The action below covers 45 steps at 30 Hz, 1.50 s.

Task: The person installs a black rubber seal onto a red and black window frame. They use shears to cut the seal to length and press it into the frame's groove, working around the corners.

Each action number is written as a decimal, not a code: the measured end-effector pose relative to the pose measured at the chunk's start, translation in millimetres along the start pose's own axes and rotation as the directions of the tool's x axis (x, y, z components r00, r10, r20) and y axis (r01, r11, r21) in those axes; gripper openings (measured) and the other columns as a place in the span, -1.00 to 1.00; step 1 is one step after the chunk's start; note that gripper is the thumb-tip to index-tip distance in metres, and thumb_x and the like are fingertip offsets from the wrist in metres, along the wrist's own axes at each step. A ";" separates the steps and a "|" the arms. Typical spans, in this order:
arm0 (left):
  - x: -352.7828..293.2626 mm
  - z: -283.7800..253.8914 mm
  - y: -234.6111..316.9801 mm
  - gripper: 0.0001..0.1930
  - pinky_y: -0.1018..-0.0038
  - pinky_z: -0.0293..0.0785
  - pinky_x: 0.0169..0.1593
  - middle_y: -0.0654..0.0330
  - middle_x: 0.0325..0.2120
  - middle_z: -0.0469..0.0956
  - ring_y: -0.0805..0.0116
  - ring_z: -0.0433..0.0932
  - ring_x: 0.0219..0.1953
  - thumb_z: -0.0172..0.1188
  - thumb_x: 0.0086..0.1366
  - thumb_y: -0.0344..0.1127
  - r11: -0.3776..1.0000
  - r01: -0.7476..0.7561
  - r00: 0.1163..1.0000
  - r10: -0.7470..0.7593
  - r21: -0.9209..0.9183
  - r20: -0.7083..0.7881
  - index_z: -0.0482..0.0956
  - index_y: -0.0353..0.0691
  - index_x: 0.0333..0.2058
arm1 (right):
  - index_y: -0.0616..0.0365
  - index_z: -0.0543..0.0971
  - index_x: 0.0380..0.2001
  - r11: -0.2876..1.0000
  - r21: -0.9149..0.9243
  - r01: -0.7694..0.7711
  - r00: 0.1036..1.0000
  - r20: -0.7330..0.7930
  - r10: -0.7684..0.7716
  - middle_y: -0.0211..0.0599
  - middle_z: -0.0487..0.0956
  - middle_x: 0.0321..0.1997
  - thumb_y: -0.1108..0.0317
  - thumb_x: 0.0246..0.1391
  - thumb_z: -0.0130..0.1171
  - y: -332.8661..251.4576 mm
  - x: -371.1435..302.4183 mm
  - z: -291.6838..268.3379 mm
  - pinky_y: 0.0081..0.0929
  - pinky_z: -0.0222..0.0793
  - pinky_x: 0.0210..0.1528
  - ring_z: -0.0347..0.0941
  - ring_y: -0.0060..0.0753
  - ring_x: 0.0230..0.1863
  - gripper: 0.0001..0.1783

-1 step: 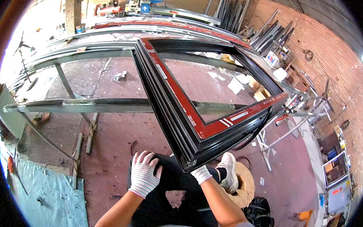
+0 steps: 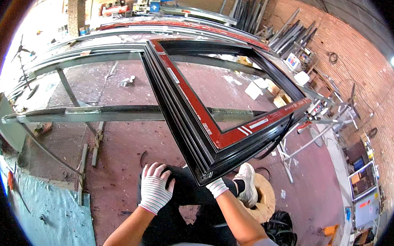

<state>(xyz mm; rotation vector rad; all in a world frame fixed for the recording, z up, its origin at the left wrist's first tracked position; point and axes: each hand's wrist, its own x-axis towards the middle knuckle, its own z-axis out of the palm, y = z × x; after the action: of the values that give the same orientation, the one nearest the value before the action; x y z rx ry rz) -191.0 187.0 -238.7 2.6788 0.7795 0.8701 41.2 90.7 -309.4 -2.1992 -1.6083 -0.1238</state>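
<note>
My left hand (image 2: 156, 187), in a white striped glove, lies on my dark-trousered knee with its fingers spread. It holds nothing. A black rectangular window or door frame (image 2: 178, 110) lies in front of me on a metal stand, its near corner jutting out above my lap. Red protective film (image 2: 190, 96) with white markings covers part of its upper face. Just beneath that corner is my right hand (image 2: 217, 188), gloved too; the frame hides its fingers, so their grip does not show. A black strip (image 2: 280, 141) hangs in a loop below the frame's near right side.
Metal rails (image 2: 85, 113) of the stand run leftward, with legs on the reddish floor. By my shoe (image 2: 248, 185) lies a round cardboard-coloured disc (image 2: 268, 198), and a black bag-like bundle (image 2: 280, 230) sits behind it. A teal sheet (image 2: 55, 215) covers the floor at left. Long profiles (image 2: 290, 38) lean right.
</note>
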 end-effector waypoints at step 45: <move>-15.9 -6.1 -8.2 -0.76 -0.09 0.20 0.34 0.12 -0.02 0.55 -0.02 0.41 0.19 0.31 0.15 -0.29 0.998 -0.034 0.992 0.027 -0.054 -0.123 0.61 -0.15 -0.19 | 0.03 0.41 0.33 0.768 -0.236 0.596 0.692 -0.334 -0.640 -0.29 0.48 -0.20 -0.22 0.14 0.16 -67.1 36.0 -308.1 -0.17 0.34 -0.16 0.39 -0.16 -0.26 -0.20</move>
<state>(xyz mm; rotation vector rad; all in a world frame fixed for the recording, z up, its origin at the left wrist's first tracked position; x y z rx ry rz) -208.9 185.4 -244.4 2.6151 0.7300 1.0557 42.3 23.8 0.9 -1.4525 -2.0485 -0.8199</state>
